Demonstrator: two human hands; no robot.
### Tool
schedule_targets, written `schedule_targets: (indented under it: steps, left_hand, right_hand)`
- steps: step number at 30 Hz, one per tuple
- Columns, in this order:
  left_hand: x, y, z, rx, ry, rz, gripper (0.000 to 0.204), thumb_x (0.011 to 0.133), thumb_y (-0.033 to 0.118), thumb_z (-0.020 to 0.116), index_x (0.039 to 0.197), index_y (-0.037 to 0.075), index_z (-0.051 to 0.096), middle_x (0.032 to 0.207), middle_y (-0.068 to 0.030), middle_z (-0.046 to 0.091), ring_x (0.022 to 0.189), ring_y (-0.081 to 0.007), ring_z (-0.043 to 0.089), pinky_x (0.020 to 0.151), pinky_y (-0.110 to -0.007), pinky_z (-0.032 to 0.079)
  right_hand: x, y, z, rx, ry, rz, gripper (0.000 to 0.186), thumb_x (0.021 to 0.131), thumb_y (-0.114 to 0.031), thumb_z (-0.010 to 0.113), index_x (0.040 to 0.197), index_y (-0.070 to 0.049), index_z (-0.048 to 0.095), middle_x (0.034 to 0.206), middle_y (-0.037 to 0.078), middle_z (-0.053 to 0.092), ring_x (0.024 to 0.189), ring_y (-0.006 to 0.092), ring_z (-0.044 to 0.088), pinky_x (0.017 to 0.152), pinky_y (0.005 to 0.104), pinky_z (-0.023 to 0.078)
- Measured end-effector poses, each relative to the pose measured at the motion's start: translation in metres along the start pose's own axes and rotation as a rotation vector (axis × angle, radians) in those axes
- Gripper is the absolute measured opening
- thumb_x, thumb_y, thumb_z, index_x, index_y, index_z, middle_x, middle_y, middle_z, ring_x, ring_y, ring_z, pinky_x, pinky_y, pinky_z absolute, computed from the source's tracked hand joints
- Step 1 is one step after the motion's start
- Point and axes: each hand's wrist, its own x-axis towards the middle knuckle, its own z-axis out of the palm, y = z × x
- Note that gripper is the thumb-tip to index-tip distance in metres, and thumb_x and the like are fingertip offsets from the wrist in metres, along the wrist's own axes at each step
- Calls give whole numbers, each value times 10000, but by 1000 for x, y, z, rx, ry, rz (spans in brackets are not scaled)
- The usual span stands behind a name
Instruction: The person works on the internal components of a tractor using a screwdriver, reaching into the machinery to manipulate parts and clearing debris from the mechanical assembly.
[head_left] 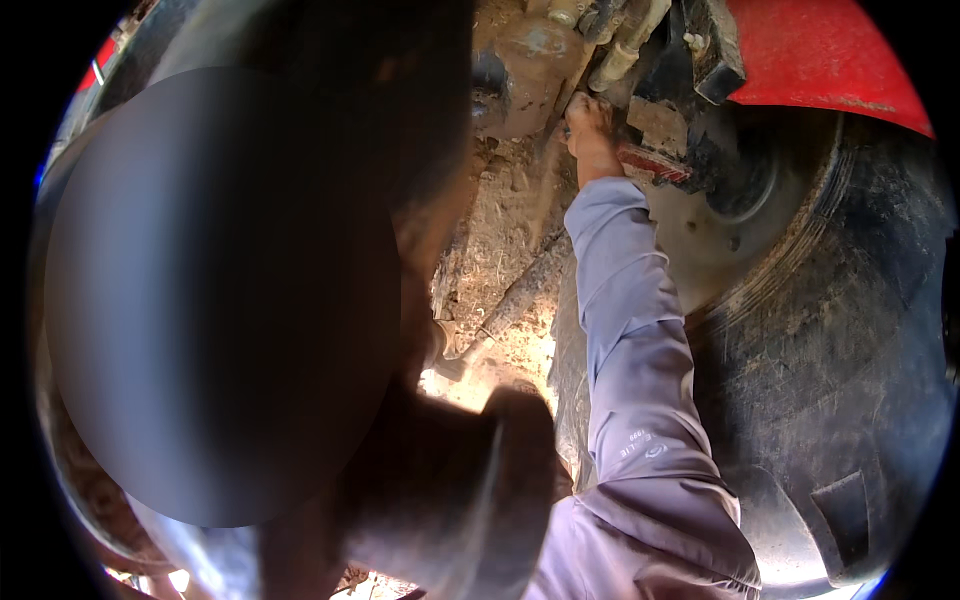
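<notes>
The person's right hand point(588, 122) is closed around a dirty part point(600, 75) beside the big tyre point(830, 330), and it could slip on the mud.

A large black tyre point(850, 330) with deep muddy tread fills the right, a red fender point(820, 55) arching over it at far right, while a mud-caked rod point(515, 300) slants across dirt-crusted ground point(500, 210) in the middle and pale hoses point(625, 50) hang at far centre.

Harsh sunlight, deep shadows, blurred left
</notes>
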Motion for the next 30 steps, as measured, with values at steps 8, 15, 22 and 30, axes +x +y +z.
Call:
schedule_targets:
  steps: [8, 15, 22, 30]
  left_hand:
    - [-18, -44, -3, 43, -90, -134, 554, 635, 162, 750, 1059, -117, 528, 826, -250, 584, 774, -381, 583, 741, -448, 470]
    - [12, 45, -13, 86, -104, -258, 546, 634, 92, 707, 1082, -150, 513, 841, -286, 606, 757, -408, 589, 753, -445, 464]
    - [-3, -6, -7, -8, -45, -81, 546, 601, 74, 694, 1096, -101, 546, 887, -268, 628, 824, -393, 622, 778, -439, 475]
    - [-3, -23, -3, 119, -27, -159, 544, 587, 83, 710, 1072, -111, 556, 865, -264, 632, 809, -392, 621, 770, -442, 476]
  right_hand:
    - [-100, -48, 3, -59, -155, 172, 303, 826, -274, 536, 736, 3, 617, 835, 190, 656, 769, 319, 630, 634, 380, 515]
    - [-116, -42, 23, 769, -66, 635, 187, 860, -255, 522, 834, -85, 594, 655, 71, 558, 493, 223, 517, 447, 356, 390]
    - [-63, -96, -54, 1308, -220, 1061, 307, 956, -364, 398, 1222, -236, 484, 670, 34, 453, 461, 132, 419, 394, 255, 297]
    - [-129, -102, -52, 776, -320, 776, 483, 955, -464, 380, 723, -66, 525, 493, 26, 386, 388, 145, 392, 348, 301, 327]
